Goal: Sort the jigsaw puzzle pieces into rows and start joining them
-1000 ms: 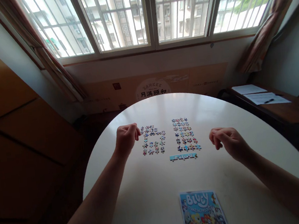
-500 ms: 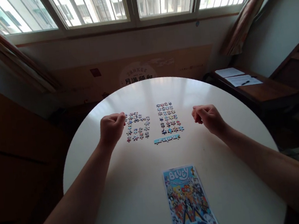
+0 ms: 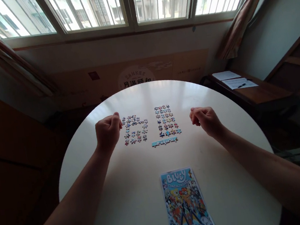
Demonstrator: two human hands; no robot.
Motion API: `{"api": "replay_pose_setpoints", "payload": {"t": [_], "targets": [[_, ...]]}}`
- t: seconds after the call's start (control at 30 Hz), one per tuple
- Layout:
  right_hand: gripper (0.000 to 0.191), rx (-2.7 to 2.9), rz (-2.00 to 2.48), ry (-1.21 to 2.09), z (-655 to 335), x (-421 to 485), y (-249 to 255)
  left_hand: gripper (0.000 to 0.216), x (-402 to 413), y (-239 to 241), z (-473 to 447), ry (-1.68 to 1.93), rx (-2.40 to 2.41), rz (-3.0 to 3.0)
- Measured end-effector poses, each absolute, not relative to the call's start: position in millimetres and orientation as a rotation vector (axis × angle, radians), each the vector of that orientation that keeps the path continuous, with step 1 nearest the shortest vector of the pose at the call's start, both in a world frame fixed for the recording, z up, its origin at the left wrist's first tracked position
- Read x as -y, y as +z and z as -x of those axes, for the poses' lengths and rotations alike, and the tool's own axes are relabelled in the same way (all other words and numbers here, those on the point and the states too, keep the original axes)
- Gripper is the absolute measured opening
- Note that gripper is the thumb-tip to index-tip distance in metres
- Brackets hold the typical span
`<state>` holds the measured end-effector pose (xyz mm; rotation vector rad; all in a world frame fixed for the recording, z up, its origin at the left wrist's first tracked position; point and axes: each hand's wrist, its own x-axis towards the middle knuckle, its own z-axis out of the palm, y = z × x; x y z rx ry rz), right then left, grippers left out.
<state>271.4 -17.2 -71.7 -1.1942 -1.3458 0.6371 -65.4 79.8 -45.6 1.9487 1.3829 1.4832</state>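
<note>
A round white table [image 3: 128,202] bears a picture sheet [image 3: 187,206] nearest the viewer. Beyond it lie loose puzzle pieces [image 3: 151,127] and a joined blue strip [image 3: 164,141], flanked by the left hand [image 3: 108,132] and right hand [image 3: 205,120], both curled closed; any contents cannot be told. Farther off are a side desk with papers [image 3: 235,80] and barred windows [image 3: 125,2].

Daylight pours in through the window [image 3: 125,4] up top and it's blown out pretty hard. The round table [image 3: 229,175] catches it, with a soft glare streak on the far half. Everything off to the sides is dim, almost muddy brown. Wide lens too: the window frame and curtains [image 3: 240,24] bend toward the edges. No real motion blur.
</note>
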Motion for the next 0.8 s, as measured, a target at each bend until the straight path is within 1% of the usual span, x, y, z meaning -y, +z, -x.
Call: {"api": "replay_pose_setpoints", "payload": {"t": [0.23,0.47,0.7,0.8], "targets": [[0.049,1.363,1.158,0.620,-270,21,-72,0.047,-83,-49,70,1.520,-1.482,-1.923],[0.050,1.355,1.153,0.631,-269,21,-75,0.034,-90,-54,76,1.558,-1.495,-1.986],[0.048,1.377,1.139,0.629,-272,23,-80,0.030,-98,-58,80,1.590,-1.542,-2.013],[0.049,1.383,1.136,0.630,-272,23,-80,0.023,-98,-56,81,1.600,-1.532,-2.074]]}}
